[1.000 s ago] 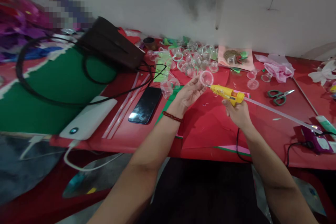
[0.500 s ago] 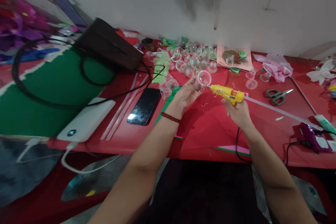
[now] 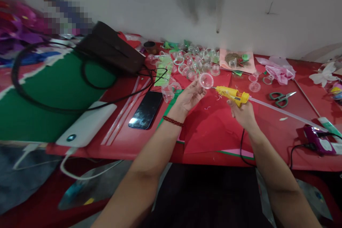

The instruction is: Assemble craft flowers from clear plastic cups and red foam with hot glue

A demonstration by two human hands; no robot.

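My left hand (image 3: 191, 96) pinches a small clear plastic cup (image 3: 206, 81) by its side, its round rim facing me. In my right hand (image 3: 243, 112) is a yellow hot glue gun (image 3: 231, 93), gripped by the handle. Its nozzle points left, close to the cup's rim; whether it touches I cannot tell. A long clear glue stick (image 3: 283, 111) sticks out of the gun's back end. Thin glue strands hang near the nozzle. Beneath both hands lies a sheet of red paper (image 3: 211, 131).
Several clear cups (image 3: 197, 64) are heaped by the wall. A phone (image 3: 146, 110), a white power bank (image 3: 87, 124) and loose glue sticks (image 3: 121, 119) lie left. Scissors (image 3: 281, 99), pink tissue (image 3: 281, 74) and a purple power adapter (image 3: 319, 140) are right. A black cable loops around a dark box (image 3: 110, 48).
The glue gun's nozzle has shifted slightly right, a little farther from the cup's middle. Both hands keep their holds, and the whole view has tilted a little.
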